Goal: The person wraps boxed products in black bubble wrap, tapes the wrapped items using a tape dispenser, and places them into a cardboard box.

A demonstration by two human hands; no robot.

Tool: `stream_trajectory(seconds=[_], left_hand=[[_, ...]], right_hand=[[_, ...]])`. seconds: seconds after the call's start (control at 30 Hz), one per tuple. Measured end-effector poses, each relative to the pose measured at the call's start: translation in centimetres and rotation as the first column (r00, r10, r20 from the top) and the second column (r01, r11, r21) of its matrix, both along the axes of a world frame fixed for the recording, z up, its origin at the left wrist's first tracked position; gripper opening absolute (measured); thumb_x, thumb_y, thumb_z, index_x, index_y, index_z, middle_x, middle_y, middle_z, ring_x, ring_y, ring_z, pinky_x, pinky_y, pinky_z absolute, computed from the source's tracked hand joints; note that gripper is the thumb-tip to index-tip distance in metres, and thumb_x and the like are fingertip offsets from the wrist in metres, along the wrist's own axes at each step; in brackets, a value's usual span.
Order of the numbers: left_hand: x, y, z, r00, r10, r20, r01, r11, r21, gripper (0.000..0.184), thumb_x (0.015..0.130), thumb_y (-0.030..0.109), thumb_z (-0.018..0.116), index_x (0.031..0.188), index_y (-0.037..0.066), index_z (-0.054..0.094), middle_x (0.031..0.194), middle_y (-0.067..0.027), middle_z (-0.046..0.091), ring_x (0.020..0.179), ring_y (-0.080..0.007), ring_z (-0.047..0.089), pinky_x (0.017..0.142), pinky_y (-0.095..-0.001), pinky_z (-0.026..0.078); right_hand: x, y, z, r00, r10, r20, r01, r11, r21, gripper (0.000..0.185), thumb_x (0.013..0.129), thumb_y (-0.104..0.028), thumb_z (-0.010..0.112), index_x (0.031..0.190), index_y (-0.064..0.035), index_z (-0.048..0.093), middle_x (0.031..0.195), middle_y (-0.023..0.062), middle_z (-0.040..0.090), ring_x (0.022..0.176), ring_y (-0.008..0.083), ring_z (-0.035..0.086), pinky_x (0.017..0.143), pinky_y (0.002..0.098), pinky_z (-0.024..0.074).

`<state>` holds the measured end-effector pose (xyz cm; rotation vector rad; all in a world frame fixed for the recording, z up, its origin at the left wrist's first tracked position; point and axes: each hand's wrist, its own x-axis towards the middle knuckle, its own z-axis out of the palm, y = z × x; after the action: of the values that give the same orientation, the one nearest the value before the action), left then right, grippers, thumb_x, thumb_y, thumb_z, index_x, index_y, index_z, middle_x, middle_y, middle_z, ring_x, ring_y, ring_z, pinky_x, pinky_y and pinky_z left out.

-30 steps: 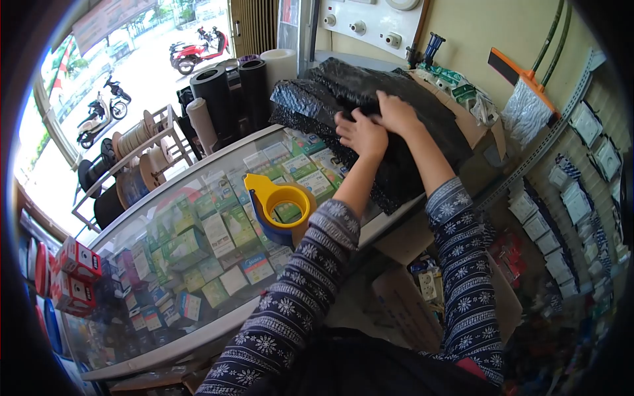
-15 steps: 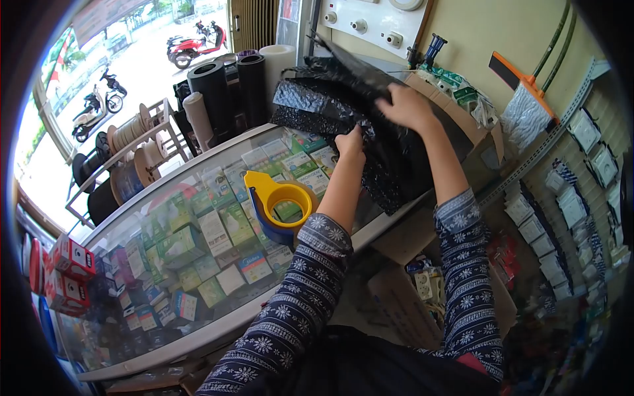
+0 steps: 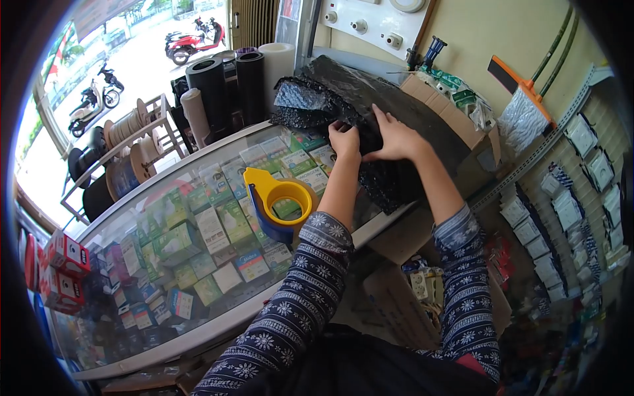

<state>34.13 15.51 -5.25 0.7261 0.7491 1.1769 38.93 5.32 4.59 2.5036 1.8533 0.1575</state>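
My left hand (image 3: 345, 140) is closed, its fingers pinching the edge of a crumpled sheet of black bubble wrap (image 3: 297, 99). Close to its right, my right hand (image 3: 399, 137) is open, with thumb and fingers spread against the dark plastic. Behind and beneath both hands, smooth black plastic (image 3: 429, 115) covers a large bulky shape; what lies under it is hidden. More bubble wrap hangs over the counter's front edge below my hands. A yellow and blue tape dispenser (image 3: 285, 201) stands on the glass counter (image 3: 198, 313), left of my left forearm.
Boxed bulbs (image 3: 181, 244) show through the counter glass. Black rolls (image 3: 210, 96) and cable spools (image 3: 132, 129) stand behind it. At right are an open carton (image 3: 456, 125), a mop (image 3: 525, 115) and hanging packs. Below sits a box of sockets (image 3: 403, 303).
The raised black plastic flap has come down and now lies flatter over the bulky shape. My right hand has moved lower and spread its fingers. My left hand has shifted slightly left.
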Motion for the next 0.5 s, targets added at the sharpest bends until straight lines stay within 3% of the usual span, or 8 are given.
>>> stream_trajectory(seconds=[0.07,0.13,0.17,0.23,0.33,0.37,0.47,0.5], left_hand=[[0.2,-0.1,-0.4,0.993,0.084,-0.078,-0.082,0.996,0.029,0.056,0.071,0.001,0.065,0.121,0.002,0.039,0.108,-0.0170,0.057,0.099,-0.0278,0.056,0.087,-0.0329,0.043],[0.0,-0.3,-0.5,0.968,0.143,-0.205,-0.124,0.987,0.105,0.059,0.071,0.001,0.066,0.123,0.004,0.038,0.108,-0.0190,0.056,0.100,-0.0307,0.056,0.088,-0.0351,0.043],[-0.3,-0.5,-0.7,0.943,0.165,-0.290,-0.122,0.979,0.162,0.061,0.072,0.002,0.066,0.125,0.005,0.037,0.109,-0.0202,0.056,0.100,-0.0321,0.056,0.088,-0.0364,0.043],[-1.7,-1.6,0.2,0.919,0.188,-0.347,-0.104,0.964,0.246,0.062,0.073,0.003,0.065,0.128,0.010,0.036,0.112,-0.0251,0.054,0.106,-0.0363,0.052,0.090,-0.0396,0.041],[-2.1,-1.2,0.4,0.878,0.261,-0.401,-0.081,0.907,0.413,0.060,0.074,0.002,0.064,0.127,0.005,0.036,0.112,-0.0251,0.053,0.108,-0.0354,0.050,0.093,-0.0384,0.039],[-2.0,-1.1,0.5,0.903,0.212,-0.373,-0.061,0.923,0.379,0.058,0.074,0.002,0.063,0.127,0.003,0.037,0.112,-0.0249,0.052,0.108,-0.0350,0.050,0.094,-0.0380,0.038],[-1.3,-0.9,0.7,0.950,0.102,-0.296,0.007,0.938,0.345,0.055,0.075,0.001,0.059,0.125,-0.002,0.036,0.113,-0.0237,0.048,0.104,-0.0344,0.051,0.094,-0.0380,0.038],[-0.7,-0.7,0.2,0.956,0.089,-0.281,0.025,0.925,0.378,0.055,0.076,0.002,0.057,0.126,-0.003,0.035,0.114,-0.0231,0.047,0.102,-0.0346,0.052,0.092,-0.0388,0.040]], right_hand=[[0.7,0.0,-0.8,1.000,-0.003,-0.031,0.003,1.000,0.023,0.076,0.073,-0.028,0.064,0.137,-0.0091,0.026,0.128,0.0262,0.042,0.112,0.0371,0.049,0.093,0.0458,0.0411],[1.6,0.5,0.7,0.990,-0.133,-0.039,0.134,0.991,0.028,0.049,0.075,-0.011,0.054,0.123,-0.0076,0.044,0.113,0.0219,0.056,0.103,0.0377,0.056,0.086,0.0451,0.0455],[2.0,-0.2,1.5,0.993,-0.110,-0.047,0.116,0.981,0.154,0.033,0.075,-0.006,0.049,0.108,-0.0060,0.053,0.101,0.0205,0.061,0.097,0.0381,0.058,0.083,0.0453,0.0471],[3.4,-0.7,3.4,0.991,-0.123,0.054,0.107,0.967,0.229,0.034,0.075,-0.006,0.050,0.108,-0.0072,0.054,0.100,0.0193,0.062,0.094,0.0364,0.059,0.079,0.0461,0.0480],[4.0,-0.7,5.2,0.978,-0.165,0.126,0.114,0.934,0.340,0.032,0.075,-0.005,0.049,0.107,-0.0063,0.054,0.097,0.0176,0.063,0.091,0.0348,0.060,0.076,0.0463,0.0485],[3.8,-0.9,5.5,0.972,-0.188,0.139,0.123,0.917,0.379,0.032,0.075,-0.005,0.049,0.106,-0.0060,0.054,0.095,0.0172,0.063,0.091,0.0343,0.061,0.075,0.0463,0.0485],[2.4,-1.2,5.5,0.976,-0.134,0.170,0.070,0.939,0.337,0.029,0.075,-0.005,0.049,0.104,-0.0053,0.055,0.093,0.0167,0.063,0.089,0.0348,0.061,0.074,0.0453,0.0491],[1.5,-1.5,5.7,0.988,-0.136,0.080,0.113,0.965,0.237,0.034,0.075,-0.007,0.049,0.108,-0.0066,0.053,0.102,0.0171,0.061,0.095,0.0356,0.059,0.079,0.0450,0.0478]])
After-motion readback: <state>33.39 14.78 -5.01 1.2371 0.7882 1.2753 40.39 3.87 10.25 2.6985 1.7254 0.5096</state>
